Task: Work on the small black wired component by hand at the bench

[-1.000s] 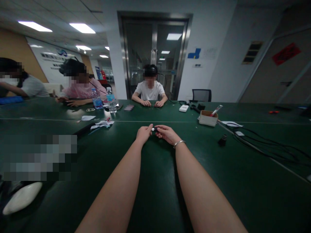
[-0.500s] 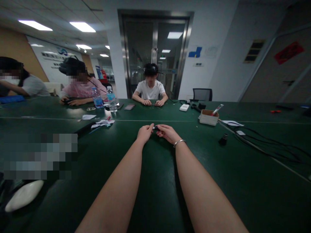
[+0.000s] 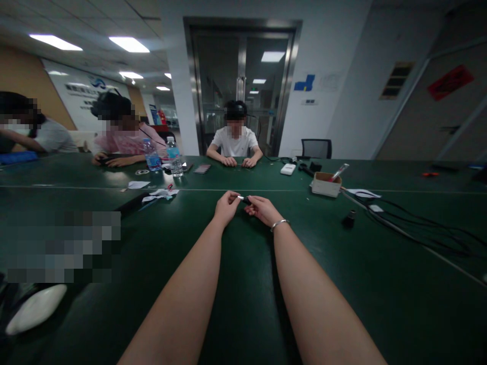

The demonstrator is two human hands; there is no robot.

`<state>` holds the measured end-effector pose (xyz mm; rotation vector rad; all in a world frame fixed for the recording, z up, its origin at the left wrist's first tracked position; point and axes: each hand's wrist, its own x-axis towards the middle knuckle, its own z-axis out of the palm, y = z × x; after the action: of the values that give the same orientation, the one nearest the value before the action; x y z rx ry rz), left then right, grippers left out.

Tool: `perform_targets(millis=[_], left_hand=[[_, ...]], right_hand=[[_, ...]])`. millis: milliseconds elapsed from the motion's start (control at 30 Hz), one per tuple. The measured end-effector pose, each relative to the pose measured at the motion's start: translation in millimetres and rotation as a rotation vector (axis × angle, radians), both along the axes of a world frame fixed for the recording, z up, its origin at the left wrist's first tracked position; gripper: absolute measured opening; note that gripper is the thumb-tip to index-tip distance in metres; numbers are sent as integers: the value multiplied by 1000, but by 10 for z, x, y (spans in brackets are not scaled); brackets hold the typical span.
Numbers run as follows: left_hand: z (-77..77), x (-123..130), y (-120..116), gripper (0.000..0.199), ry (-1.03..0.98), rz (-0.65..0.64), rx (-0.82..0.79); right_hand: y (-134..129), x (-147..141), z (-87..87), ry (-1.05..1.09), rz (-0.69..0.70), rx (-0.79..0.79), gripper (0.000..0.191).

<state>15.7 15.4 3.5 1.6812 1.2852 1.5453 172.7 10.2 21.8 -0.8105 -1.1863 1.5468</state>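
Observation:
Both arms reach out over the dark green table (image 3: 249, 284). Between my fingertips is a small black piece with a silver end (image 3: 245, 200); it is too small for me to tell its kind. My right hand (image 3: 262, 209), with a silver bangle at its wrist, pinches the black part between thumb and fingers. At the silver end, my left hand (image 3: 227, 207) is closed, thumb and fingertips against the metal. Fingers partly hide the piece. To the right lies a small black object with a greyish end (image 3: 349, 219), apart from both hands.
Across the table sits a person in white (image 3: 235, 142); two others sit at the left. Water bottles (image 3: 175, 161) and crumpled paper (image 3: 162, 194) are left of my hands. A cardboard box (image 3: 326, 186) and black cables (image 3: 422, 223) lie right. A white mouse (image 3: 37, 308) is near left.
My left fingers have shifted up slightly on the silver end, and more of the small piece shows between my hands. My right hand has barely moved.

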Motion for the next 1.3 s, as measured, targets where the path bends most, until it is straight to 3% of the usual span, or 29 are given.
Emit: perform_targets(millis=[367,867,1167,1300], left_hand=[[27,-56,-16,41,156,68,-153],[148,-19,-152,57,265,134,-179],[149,14,-139,60,283,144,-207],[84,20,-74,47,158,81,-170]], right_hand=[[26,2,-29,-4,26,12,13],[-4,17,-12,-10,87,34,17],[1,1,0,-14,60,7,11],[4,3,2,-12,24,-3,10]])
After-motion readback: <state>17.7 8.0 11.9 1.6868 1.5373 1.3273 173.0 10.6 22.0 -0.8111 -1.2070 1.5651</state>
